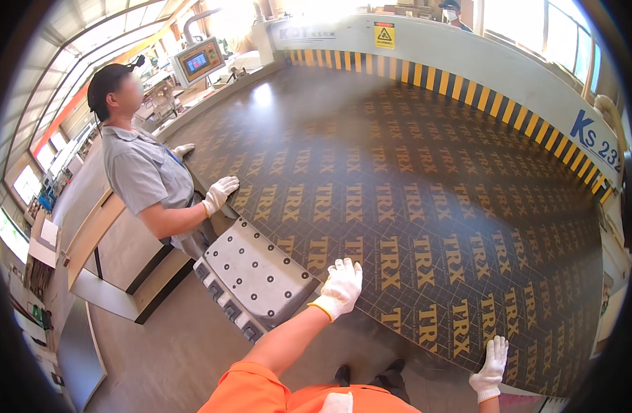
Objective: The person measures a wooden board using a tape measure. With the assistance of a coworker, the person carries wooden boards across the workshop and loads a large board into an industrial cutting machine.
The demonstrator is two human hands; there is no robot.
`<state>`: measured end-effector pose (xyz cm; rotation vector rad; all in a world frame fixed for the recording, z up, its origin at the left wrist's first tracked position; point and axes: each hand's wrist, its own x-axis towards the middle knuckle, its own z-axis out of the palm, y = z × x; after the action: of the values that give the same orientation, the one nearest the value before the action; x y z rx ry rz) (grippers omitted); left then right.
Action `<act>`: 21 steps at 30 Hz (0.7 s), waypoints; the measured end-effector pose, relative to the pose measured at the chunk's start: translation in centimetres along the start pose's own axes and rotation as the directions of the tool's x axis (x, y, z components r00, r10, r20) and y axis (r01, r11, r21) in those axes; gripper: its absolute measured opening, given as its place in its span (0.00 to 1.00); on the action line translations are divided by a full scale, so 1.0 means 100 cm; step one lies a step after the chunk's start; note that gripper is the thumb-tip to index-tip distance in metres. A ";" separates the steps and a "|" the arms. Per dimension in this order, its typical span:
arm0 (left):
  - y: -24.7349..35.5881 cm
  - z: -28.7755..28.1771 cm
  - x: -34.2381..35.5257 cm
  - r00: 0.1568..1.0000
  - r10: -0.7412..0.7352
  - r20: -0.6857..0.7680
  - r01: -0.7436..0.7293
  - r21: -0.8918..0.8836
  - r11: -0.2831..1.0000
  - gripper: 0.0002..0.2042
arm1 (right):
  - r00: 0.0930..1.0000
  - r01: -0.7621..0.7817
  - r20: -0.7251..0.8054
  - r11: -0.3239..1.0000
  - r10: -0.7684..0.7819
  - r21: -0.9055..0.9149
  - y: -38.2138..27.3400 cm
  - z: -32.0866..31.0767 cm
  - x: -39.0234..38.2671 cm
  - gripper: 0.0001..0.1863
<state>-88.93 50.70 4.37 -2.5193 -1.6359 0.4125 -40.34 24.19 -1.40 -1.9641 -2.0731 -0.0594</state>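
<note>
A large dark, glossy board (412,206) printed with gold lettering fills the space before me. My left hand (340,290), in a white knitted glove, rests at its near edge, fingers stretched over the surface. Farther right, my right hand (491,368) is gloved alike and lies at the same edge, fingers extended forward. Neither holds anything. Just left of my left hand is a pale support table (257,268) dotted with dark round studs.
A co-worker in a grey shirt (147,172) stands on the left, gloved hands at the board. Behind it runs a machine beam (467,58) with yellow-black stripes. A control panel (197,60) stands at back left. A wooden frame (133,275) is on the floor behind the co-worker.
</note>
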 end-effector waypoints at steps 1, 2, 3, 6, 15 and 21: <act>0.000 0.000 0.000 1.000 -0.002 0.002 0.002 -0.002 1.000 0.39 | 1.000 -0.002 0.000 1.000 0.002 0.000 0.000 0.000 0.000 0.56; 0.000 0.000 0.000 1.000 0.000 0.002 0.000 -0.001 1.000 0.39 | 1.000 -0.001 0.003 1.000 0.001 -0.008 0.001 0.000 0.000 0.55; 0.000 0.000 0.000 1.000 0.000 0.000 0.000 0.004 1.000 0.40 | 1.000 0.000 0.007 1.000 0.001 -0.017 0.001 0.000 0.000 0.55; 0.001 -0.002 0.000 1.000 0.001 0.004 -0.001 0.006 1.000 0.39 | 1.000 -0.013 0.013 1.000 0.013 -0.011 0.001 -0.001 0.000 0.55; -0.002 -0.001 0.001 1.000 0.016 -0.017 -0.016 -0.014 1.000 0.39 | 0.999 -0.016 0.028 0.999 0.017 -0.035 0.000 -0.003 0.001 0.57; 0.001 0.006 0.004 0.999 0.011 -0.038 -0.011 -0.022 1.000 0.39 | 1.000 -0.001 0.002 1.000 0.001 -0.020 0.000 0.001 0.002 0.55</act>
<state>-88.89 50.97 3.67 -2.5373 -1.6232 0.3476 -40.33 24.40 -1.41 -1.9780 -2.0808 -0.0780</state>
